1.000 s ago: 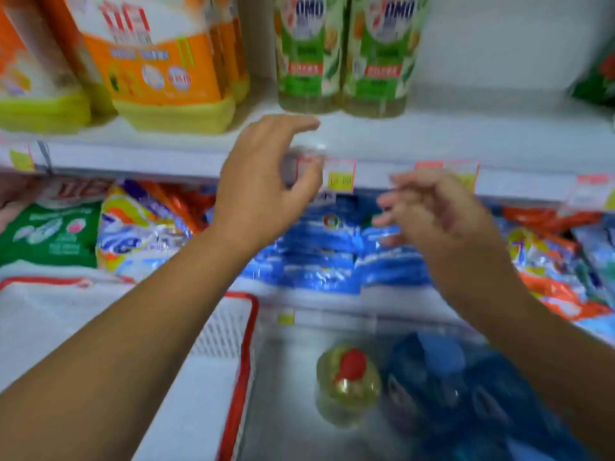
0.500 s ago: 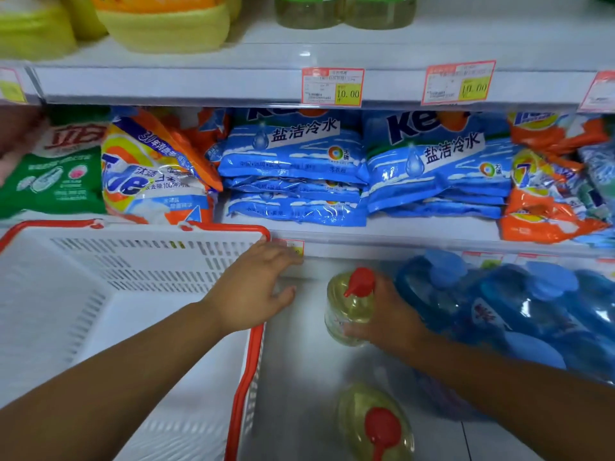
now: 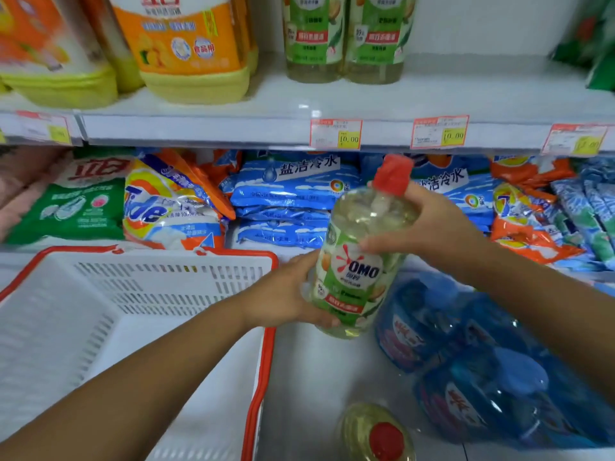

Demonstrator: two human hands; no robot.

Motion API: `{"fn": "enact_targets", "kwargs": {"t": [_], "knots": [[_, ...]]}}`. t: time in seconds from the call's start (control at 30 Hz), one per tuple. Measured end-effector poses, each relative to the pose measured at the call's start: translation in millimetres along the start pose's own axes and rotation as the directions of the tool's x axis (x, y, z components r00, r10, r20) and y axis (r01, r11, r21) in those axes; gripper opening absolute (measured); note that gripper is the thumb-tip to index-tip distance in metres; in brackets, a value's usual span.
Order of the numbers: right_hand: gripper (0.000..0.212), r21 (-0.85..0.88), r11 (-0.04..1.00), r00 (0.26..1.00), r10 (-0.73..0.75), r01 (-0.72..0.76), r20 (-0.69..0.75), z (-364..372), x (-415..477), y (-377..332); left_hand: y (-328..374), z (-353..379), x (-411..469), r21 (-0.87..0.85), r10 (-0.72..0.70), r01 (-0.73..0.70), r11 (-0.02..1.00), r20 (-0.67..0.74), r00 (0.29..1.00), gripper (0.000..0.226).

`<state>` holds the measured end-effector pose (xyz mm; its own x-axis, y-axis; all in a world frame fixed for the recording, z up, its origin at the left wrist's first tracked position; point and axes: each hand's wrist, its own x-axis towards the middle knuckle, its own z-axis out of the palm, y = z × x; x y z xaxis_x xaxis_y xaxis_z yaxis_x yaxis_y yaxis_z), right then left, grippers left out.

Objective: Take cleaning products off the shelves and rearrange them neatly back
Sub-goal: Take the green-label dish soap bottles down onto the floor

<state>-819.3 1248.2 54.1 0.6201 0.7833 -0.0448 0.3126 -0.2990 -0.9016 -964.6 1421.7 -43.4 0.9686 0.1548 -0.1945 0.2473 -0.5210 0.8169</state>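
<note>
I hold a clear OMO bottle (image 3: 357, 257) of pale yellow liquid with a red cap and green label, lifted in front of the middle shelf. My right hand (image 3: 429, 227) grips its shoulder just under the cap. My left hand (image 3: 286, 294) cups the lower part of the bottle from the left. Two matching OMO bottles (image 3: 346, 38) stand on the upper shelf (image 3: 466, 98). Another red-capped OMO bottle (image 3: 379, 434) stands on the bottom shelf below my hands.
A white basket with a red rim (image 3: 259, 361) sits at lower left. Blue bottles (image 3: 466, 377) crowd the bottom shelf at right. Blue detergent bags (image 3: 283, 194), a Tide bag (image 3: 166, 207) and a green bag (image 3: 76, 201) fill the middle shelf. Orange jugs (image 3: 186, 44) stand upper left.
My right hand has lifted the OMO bottle up off the bottom shelf. My left hand left the basket rim and now holds the bottle's lower part.
</note>
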Motion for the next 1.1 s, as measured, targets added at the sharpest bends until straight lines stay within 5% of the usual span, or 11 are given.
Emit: {"fn": "enact_targets", "kwargs": {"t": [0.1, 0.2, 0.3, 0.4, 0.57, 0.67, 0.77, 0.97, 1.1], "knots": [[0.090, 0.127, 0.987, 0.989, -0.086, 0.102, -0.123, -18.6, 3.0, -26.8, 27.3, -1.8, -1.2, -0.336, -0.006, -0.010, 0.942, -0.046, 0.999, 0.067], [0.118, 0.266, 0.953, 0.974, -0.093, 0.147, -0.204, -26.8, 5.7, -35.0, 44.1, -5.9, 5.0, -0.432, 0.018, -0.135, 0.892, -0.264, 0.964, 0.064], [0.099, 0.280, 0.952, 0.989, -0.096, 0.125, -0.114, -17.7, 4.3, -44.6, 63.4, -19.8, 16.1, -0.453, 0.044, -0.237, 0.860, -0.397, 0.917, 0.066], [0.076, 0.189, 0.955, 0.965, -0.194, 0.227, -0.177, -17.9, 16.6, -63.8, 83.7, -48.3, 26.3, -0.363, 0.131, -0.314, 0.878, -0.447, 0.885, 0.071], [0.086, -0.052, 0.892, 0.858, -0.447, 0.449, -0.253, -32.5, 50.9, -122.3, 125.5, -116.1, 35.1, 0.061, 0.330, -0.393, 0.917, -0.671, 0.665, 0.065], [0.086, -0.109, 0.845, 0.804, -0.532, 0.523, -0.267, -32.6, 79.4, -143.1, 135.9, -146.4, 48.7, 0.104, 0.350, -0.405, 0.908, -0.721, 0.598, 0.067], [0.084, -0.140, 0.835, 0.793, -0.549, 0.532, -0.263, -29.2, 110.1, -147.5, 132.6, -164.8, 66.4, 0.103, 0.328, -0.380, 0.919, -0.734, 0.594, 0.070], [0.074, -0.137, 0.875, 0.840, -0.485, 0.465, -0.243, -22.8, 158.4, -133.5, 101.2, -178.2, 94.6, 0.030, 0.199, -0.237, 0.971, -0.654, 0.730, 0.085], [0.084, -0.124, 0.910, 0.858, -0.415, 0.397, -0.304, -22.9, 183.8, -124.1, 95.5, -178.2, 102.6, 0.093, 0.172, -0.149, 0.985, -0.678, 0.714, 0.091]]}}
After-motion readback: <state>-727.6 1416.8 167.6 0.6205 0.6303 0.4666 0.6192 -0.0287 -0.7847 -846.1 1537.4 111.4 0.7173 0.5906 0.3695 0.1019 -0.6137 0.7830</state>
